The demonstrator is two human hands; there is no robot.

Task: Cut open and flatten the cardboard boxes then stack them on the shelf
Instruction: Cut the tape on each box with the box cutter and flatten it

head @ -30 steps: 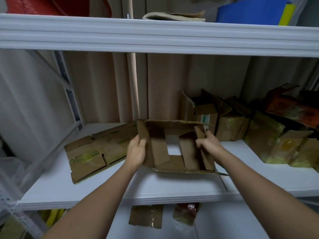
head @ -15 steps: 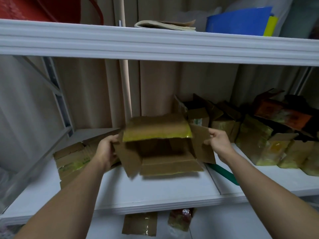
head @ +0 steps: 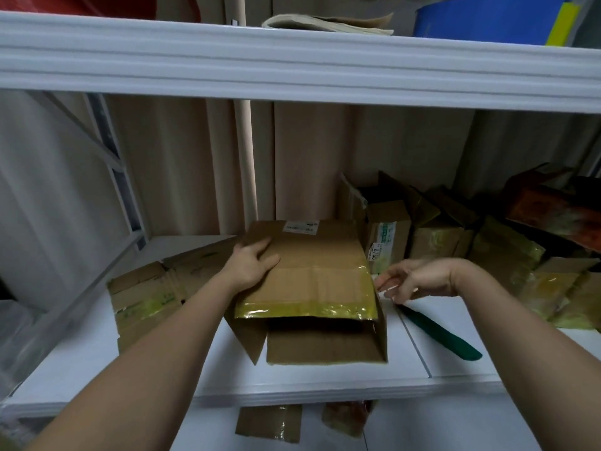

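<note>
Box now down on shelf at frame center, no longer lifted. Left hand lies flat on top, likely pressing it flat. Right hand, loosely curled, holds nothing, reaching toward green knife, likely to cut.

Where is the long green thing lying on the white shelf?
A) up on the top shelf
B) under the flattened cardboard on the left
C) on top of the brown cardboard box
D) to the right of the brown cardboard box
D: the long green tool lies flat on the white shelf, to the right of the brown cardboard box with yellow tape, just below the right hand.
</note>
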